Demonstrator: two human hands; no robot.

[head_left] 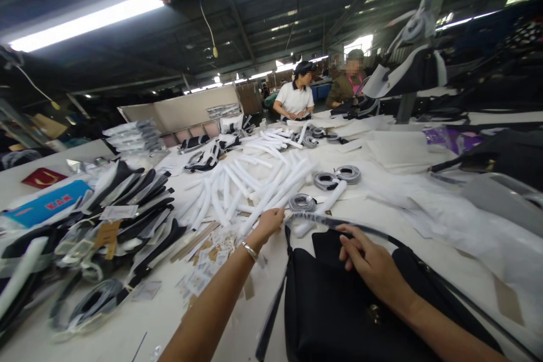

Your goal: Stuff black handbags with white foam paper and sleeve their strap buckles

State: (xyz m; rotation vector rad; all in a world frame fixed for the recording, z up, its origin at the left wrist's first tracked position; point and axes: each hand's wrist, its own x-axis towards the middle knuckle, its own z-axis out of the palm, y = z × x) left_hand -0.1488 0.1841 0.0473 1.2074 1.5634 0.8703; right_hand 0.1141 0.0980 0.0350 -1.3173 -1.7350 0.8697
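A black handbag [331, 305] with a brass-coloured clasp [375, 313] lies on the table in front of me. Its strap [360, 223] arches along the far side, partly covered in clear or greyish wrapping. At the strap's left bend, my left hand [268, 225] has its fingers pressed together; whatever is between them is hidden. My right hand [367, 263] hovers over or rests on the bag's top flap, fingers loosely bent and somewhat apart, fingertips close to the strap. Nothing shows in it.
White foam tubes [254, 181] are heaped beyond the bag, beside coiled wrapped straps [302, 202]. Black bag pieces [139, 209] pile up at left, near paper tags [207, 266] and a blue box [48, 202]. Plastic sheeting [458, 209] spreads at right. Two co-workers [294, 99] are across the table.
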